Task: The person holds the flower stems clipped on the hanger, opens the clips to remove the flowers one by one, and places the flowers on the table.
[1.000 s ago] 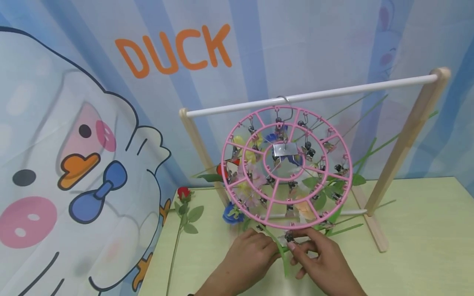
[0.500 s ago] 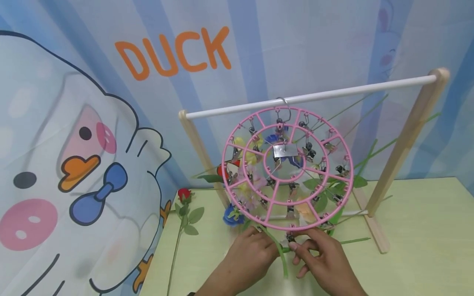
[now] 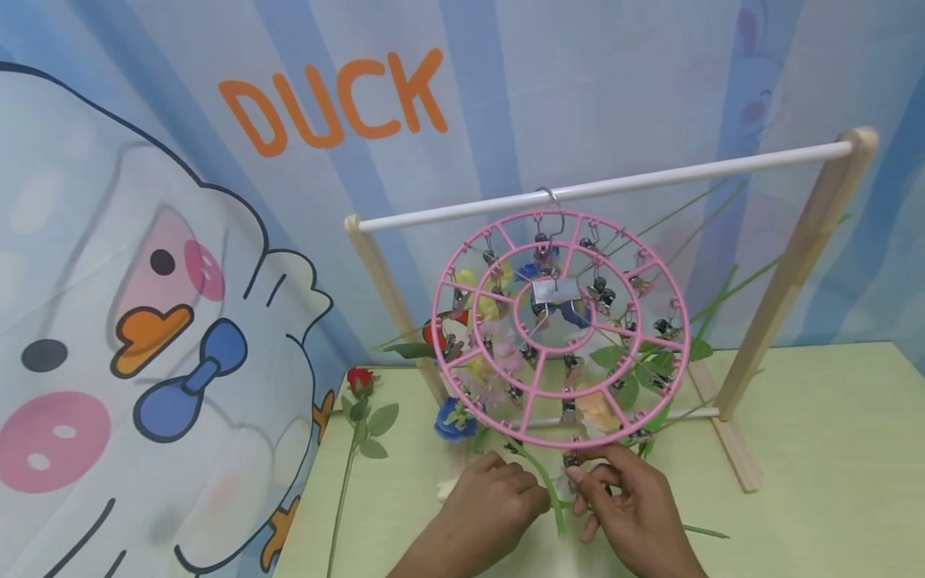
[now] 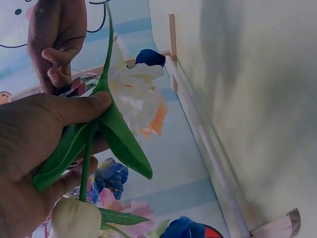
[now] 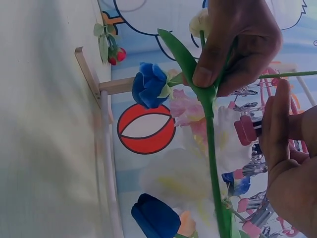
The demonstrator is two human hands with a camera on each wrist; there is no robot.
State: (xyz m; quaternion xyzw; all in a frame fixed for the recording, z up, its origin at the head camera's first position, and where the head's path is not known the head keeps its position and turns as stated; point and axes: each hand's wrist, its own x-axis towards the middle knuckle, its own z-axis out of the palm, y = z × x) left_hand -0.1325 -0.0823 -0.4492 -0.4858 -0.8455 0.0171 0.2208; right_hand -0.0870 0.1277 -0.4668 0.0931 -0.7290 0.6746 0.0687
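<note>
My left hand (image 3: 491, 514) pinches a cream tulip (image 4: 77, 218) between thumb and fingers, where its green leaves (image 4: 124, 144) meet the stem. The bloom pokes out left of that hand, while the stem's end (image 3: 706, 531) shows beyond my right hand (image 3: 629, 506). Finger and thumb of the right hand pinch a metal clip with pink pads (image 5: 245, 130). This clip hangs from the front rim of a pink round clip hanger (image 3: 560, 443). In the right wrist view the tulip stem runs beside the clip, apart from its pads.
A white rod (image 3: 650, 178) on a wooden stand (image 3: 780, 305) carries the hanger. Several artificial flowers hang from it, among them a blue rose (image 3: 454, 421) and a peach flower (image 3: 596, 411). A red rose (image 3: 359, 379) lies on the table at left, before a printed curtain (image 3: 614, 88).
The tulip's stem end has swung toward the front of the table, and its bloom has come into view left of the left hand. The right hand stays at the clip.
</note>
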